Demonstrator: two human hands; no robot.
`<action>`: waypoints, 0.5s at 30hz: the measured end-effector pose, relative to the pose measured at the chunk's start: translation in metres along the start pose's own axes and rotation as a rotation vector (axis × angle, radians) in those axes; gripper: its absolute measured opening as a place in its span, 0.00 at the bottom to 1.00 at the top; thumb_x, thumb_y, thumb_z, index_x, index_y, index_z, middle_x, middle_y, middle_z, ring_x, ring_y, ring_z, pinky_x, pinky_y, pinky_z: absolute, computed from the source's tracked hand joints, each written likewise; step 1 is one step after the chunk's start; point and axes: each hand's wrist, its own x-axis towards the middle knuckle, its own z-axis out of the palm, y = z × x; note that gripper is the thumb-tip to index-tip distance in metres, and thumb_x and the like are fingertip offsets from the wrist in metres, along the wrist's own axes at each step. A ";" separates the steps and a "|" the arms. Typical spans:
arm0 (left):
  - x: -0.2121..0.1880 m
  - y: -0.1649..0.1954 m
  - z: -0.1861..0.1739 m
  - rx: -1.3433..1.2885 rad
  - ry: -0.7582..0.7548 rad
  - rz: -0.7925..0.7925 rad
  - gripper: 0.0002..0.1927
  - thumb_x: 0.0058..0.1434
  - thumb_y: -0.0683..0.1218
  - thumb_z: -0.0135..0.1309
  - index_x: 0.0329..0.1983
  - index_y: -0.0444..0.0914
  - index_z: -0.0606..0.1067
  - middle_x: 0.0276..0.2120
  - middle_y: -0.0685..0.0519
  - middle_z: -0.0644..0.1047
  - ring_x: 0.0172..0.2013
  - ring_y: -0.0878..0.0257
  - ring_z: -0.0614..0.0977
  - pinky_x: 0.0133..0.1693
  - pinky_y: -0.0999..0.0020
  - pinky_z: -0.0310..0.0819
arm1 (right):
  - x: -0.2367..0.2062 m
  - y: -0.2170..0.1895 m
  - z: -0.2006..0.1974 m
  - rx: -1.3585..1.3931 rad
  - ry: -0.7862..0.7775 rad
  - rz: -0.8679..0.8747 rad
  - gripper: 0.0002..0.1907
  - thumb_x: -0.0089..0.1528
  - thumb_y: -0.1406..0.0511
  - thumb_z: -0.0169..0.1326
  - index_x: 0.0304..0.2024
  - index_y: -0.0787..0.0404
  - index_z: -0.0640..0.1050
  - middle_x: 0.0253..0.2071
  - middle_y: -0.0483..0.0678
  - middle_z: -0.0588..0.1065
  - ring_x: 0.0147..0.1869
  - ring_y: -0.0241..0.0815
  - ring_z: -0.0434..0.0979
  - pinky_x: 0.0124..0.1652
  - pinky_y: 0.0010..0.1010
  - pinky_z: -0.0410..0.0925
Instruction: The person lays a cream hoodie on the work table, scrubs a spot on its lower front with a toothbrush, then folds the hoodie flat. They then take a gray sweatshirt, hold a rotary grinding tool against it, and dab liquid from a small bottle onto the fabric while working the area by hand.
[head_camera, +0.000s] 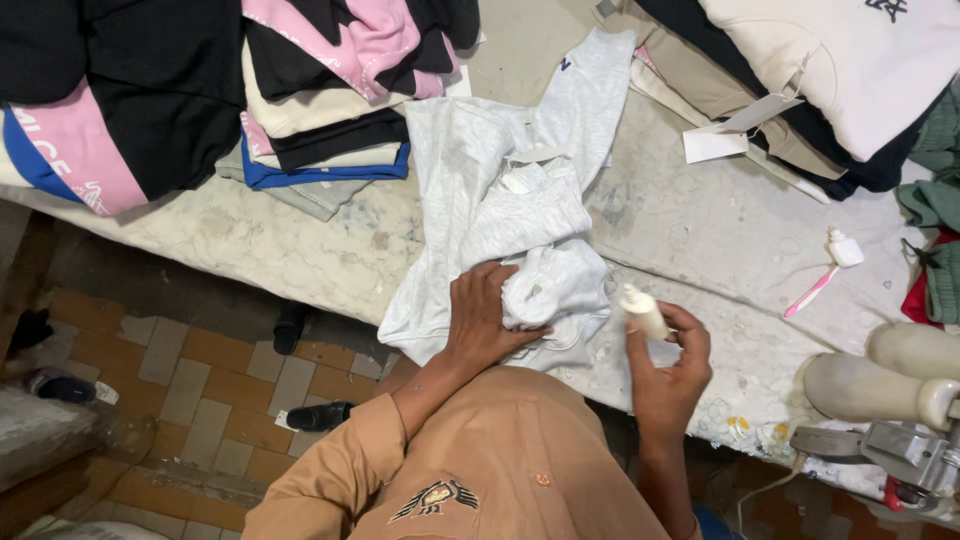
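At six o'clock, nearest the camera, a tan shirt (500, 460) with an embroidered bird emblem is seen from above. Just beyond it, the left hand (483, 318) is laid flat on a bunched fold of a light grey garment (505, 200), its fingers (500, 283) spread and pressing down rather than closed around anything. At four o'clock from that hand, the right hand (668, 362) is raised just beside the garment's edge, its fingers curled around a small white bottle (643, 310) that is held tilted. The garment is spread over a worn, stained white surface (720, 240), with one sleeve stretched toward twelve o'clock. At three o'clock, a pink-handled tool (826, 268) with a white head is lying on the surface, well apart from the hands. Farther off, folded clothes (320, 90) are stacked at eleven o'clock and more folded pieces (820, 70) at one o'clock.
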 end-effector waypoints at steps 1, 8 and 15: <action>0.001 0.005 -0.007 -0.007 0.008 0.010 0.59 0.37 0.66 0.75 0.66 0.37 0.60 0.57 0.42 0.66 0.58 0.45 0.66 0.56 0.49 0.56 | -0.001 0.013 -0.005 0.086 0.030 0.044 0.19 0.63 0.71 0.65 0.55 0.65 0.74 0.51 0.51 0.75 0.55 0.40 0.74 0.54 0.31 0.68; 0.020 0.020 -0.030 -0.236 -0.002 0.084 0.59 0.41 0.64 0.75 0.70 0.37 0.60 0.63 0.42 0.67 0.64 0.47 0.68 0.64 0.52 0.61 | -0.013 0.094 -0.020 0.383 0.145 0.160 0.24 0.63 0.72 0.62 0.56 0.64 0.66 0.51 0.48 0.74 0.56 0.35 0.76 0.56 0.25 0.69; 0.030 0.018 0.001 -0.351 -0.024 -0.009 0.37 0.46 0.51 0.73 0.60 0.40 0.73 0.52 0.54 0.81 0.56 0.54 0.79 0.61 0.59 0.68 | -0.001 0.103 -0.012 0.337 0.146 0.178 0.22 0.64 0.74 0.62 0.59 0.67 0.73 0.52 0.49 0.75 0.54 0.37 0.75 0.54 0.27 0.68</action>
